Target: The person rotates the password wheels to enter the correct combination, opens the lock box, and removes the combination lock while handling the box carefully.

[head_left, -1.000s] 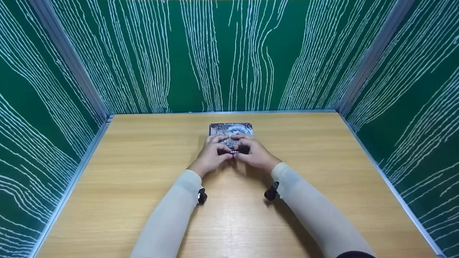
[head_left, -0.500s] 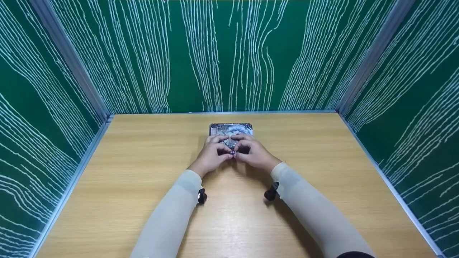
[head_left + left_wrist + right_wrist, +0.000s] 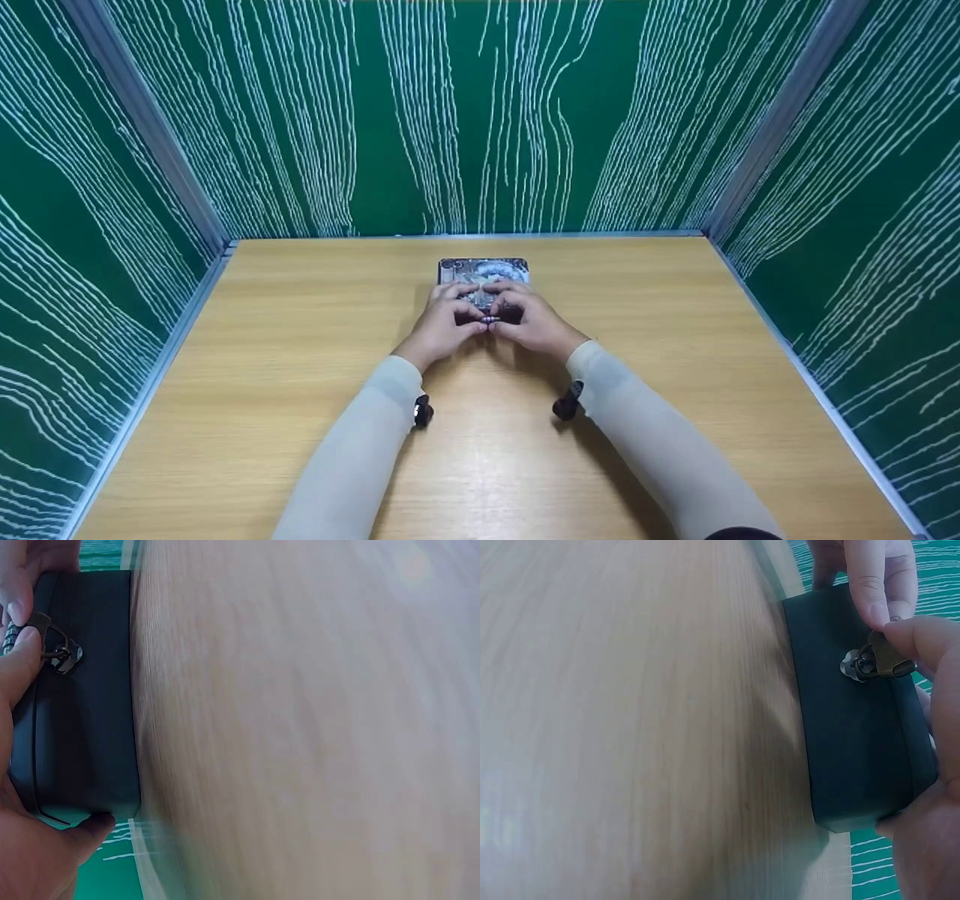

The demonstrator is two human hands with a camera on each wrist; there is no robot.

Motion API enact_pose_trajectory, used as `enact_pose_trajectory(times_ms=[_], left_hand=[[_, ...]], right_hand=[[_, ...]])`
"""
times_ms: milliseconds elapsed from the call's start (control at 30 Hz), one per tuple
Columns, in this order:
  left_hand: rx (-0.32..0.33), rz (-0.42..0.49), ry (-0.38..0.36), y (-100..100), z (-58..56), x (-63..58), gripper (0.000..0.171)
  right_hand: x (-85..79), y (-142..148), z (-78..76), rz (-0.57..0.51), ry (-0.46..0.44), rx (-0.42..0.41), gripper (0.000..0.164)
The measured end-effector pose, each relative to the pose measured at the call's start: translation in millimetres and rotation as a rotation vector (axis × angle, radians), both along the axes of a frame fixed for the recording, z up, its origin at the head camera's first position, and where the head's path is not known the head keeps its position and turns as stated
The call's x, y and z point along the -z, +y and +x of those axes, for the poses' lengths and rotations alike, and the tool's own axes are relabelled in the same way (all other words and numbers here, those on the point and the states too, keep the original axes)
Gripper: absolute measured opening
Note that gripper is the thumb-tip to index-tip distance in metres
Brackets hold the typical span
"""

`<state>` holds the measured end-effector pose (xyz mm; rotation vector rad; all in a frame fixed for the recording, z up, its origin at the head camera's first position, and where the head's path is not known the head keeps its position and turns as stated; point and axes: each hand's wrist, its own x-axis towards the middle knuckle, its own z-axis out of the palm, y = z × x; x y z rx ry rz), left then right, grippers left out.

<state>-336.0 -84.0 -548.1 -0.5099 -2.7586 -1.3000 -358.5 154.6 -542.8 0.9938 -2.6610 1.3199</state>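
Observation:
A dark box [image 3: 491, 268] with a picture-printed lid stands toward the back of the table. Its black front [image 3: 86, 735] carries a metal hasp [image 3: 853, 665]. From the hasp hangs a small bronze padlock [image 3: 889, 658], whose ridged number dials [image 3: 10, 637] show in the left wrist view. My left hand [image 3: 441, 326] pinches one end of the padlock between thumb and forefinger, its other fingers lying along the box's left side and lid. Mirroring it, my right hand [image 3: 534, 324] pinches the padlock's other end, its remaining fingers on the lid's right part. The fingertips hide much of the padlock.
The wooden table [image 3: 480, 465] stretches around the box and under both forearms. Green walls [image 3: 386, 172] with white wavy lines enclose it at the back and sides, with grey metal posts [image 3: 154, 112] in the corners. Black wrist cameras [image 3: 422, 412] sit at both cuffs.

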Motion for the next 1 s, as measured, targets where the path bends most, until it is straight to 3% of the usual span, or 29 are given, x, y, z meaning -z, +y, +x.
enact_pose_trajectory(times_ms=[333, 667, 1000], left_hand=[[0.004, -0.013, 0.001, 1.0, 1.3, -2.4, 0.009], [-0.004, -0.011, 0.001, 1.0, 1.1, -2.4, 0.011], [-0.003, -0.016, 0.003, 0.7, -0.3, -1.0, 0.011]], right_hand=[[-1.0, -1.4, 1.0, -0.029, 0.03, -0.023, 0.008], [0.0, -1.2, -0.2, -0.022, 0.029, -0.016, 0.018], [2.1, -1.1, -1.4, -0.048, 0.02, -0.022, 0.012]])
